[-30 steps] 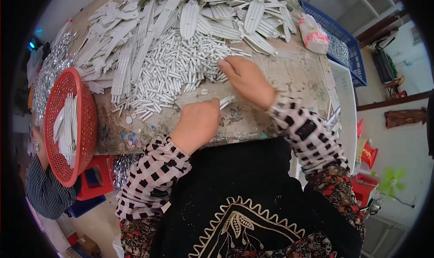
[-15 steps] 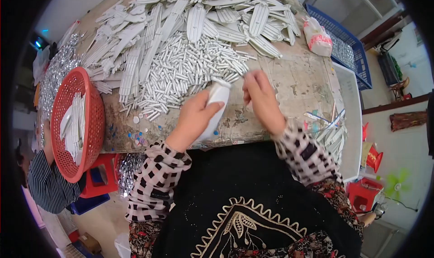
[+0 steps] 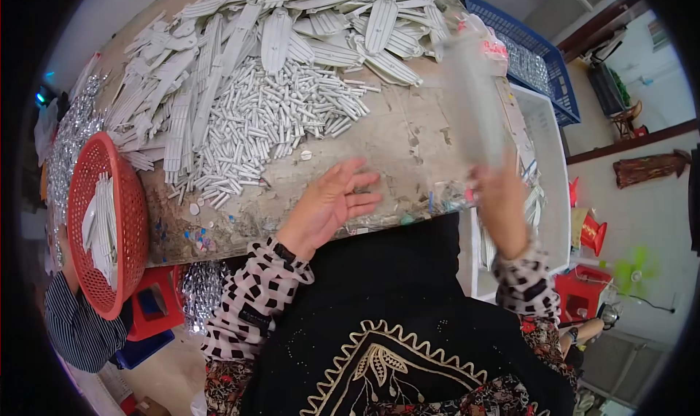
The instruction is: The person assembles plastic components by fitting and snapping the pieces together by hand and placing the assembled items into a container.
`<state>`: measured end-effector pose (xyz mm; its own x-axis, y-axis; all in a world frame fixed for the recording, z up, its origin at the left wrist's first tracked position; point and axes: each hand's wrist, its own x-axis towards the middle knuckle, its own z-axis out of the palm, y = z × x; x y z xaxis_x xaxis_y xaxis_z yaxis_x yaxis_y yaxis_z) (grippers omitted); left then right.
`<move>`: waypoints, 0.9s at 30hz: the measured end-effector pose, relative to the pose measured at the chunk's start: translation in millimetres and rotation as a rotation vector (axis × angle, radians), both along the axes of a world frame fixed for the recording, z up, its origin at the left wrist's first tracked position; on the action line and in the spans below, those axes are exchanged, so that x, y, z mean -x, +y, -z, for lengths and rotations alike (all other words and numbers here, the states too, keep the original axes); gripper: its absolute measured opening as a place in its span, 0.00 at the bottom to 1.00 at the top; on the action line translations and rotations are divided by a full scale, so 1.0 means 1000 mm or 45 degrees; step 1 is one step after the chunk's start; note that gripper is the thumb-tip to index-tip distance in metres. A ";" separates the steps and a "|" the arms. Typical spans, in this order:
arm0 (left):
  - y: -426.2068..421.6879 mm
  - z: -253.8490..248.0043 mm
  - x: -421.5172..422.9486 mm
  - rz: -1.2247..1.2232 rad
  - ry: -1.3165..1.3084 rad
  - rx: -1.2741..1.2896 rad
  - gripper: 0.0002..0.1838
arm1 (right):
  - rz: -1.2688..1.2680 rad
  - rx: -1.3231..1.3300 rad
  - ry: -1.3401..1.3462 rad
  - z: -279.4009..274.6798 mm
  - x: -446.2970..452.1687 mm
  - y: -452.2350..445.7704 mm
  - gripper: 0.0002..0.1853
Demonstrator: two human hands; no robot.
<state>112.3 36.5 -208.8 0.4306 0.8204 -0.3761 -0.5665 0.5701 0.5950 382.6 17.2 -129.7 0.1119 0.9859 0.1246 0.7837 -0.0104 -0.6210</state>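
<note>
My left hand (image 3: 329,206) is over the table's front part, palm partly up and fingers apart, with nothing in it. At the right edge of the table, my right hand (image 3: 503,206) grips the lower end of a long white piece (image 3: 472,99), blurred by motion and upright in view. Beyond my left hand lies a heap of small silvery-white rods (image 3: 270,113). Behind that heap are many flat, ribbed white pieces (image 3: 275,43) piled across the back of the table.
A red basket (image 3: 133,219) with white pieces stands at the left. A white bin (image 3: 555,197) and a blue crate (image 3: 560,80) are at the right. Another person's striped sleeve (image 3: 84,321) shows at the lower left. Red stools flank the table.
The white piece has gone from my left hand to my right hand, which has swung right toward the white bin. My left hand has opened. The view has shifted slightly.
</note>
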 end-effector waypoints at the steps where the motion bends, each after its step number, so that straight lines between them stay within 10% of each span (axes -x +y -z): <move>1: -0.001 0.003 0.005 0.090 0.027 -0.014 0.33 | -0.127 -0.526 -0.164 -0.006 -0.032 0.001 0.11; 8: -0.004 0.018 0.014 0.146 -0.045 -0.028 0.27 | 0.398 -1.186 0.582 -0.056 -0.074 -0.019 0.24; 10: -0.004 0.015 0.014 0.156 -0.032 -0.018 0.28 | 0.372 -0.787 -0.156 0.060 -0.137 -0.010 0.21; 12: -0.002 0.015 0.014 0.176 -0.015 -0.024 0.28 | 0.158 0.355 -0.838 0.097 -0.125 -0.013 0.17; 13: 0.003 0.018 0.015 0.202 -0.034 -0.045 0.28 | 0.166 0.339 -0.840 0.074 -0.117 -0.007 0.17; 16: -0.008 0.017 0.014 0.226 -0.002 -0.016 0.28 | 0.596 -0.216 -0.130 -0.053 -0.082 -0.025 0.15; 21: -0.002 0.017 0.012 0.188 -0.043 -0.041 0.27 | 0.070 -1.177 0.266 -0.060 -0.160 -0.076 0.15; 23: -0.003 0.017 0.014 0.194 -0.048 -0.065 0.27 | 0.067 -0.792 -0.220 0.044 -0.114 -0.012 0.19; 27: 0.003 0.022 0.014 0.182 -0.028 -0.093 0.26 | 0.238 0.192 -0.748 0.034 -0.117 -0.015 0.19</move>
<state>97.8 39.1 -230.7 0.5521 0.7751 -0.3072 -0.4962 0.6015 0.6261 499.9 2.6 -164.2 0.2390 0.9678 0.0785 0.9698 -0.2339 -0.0685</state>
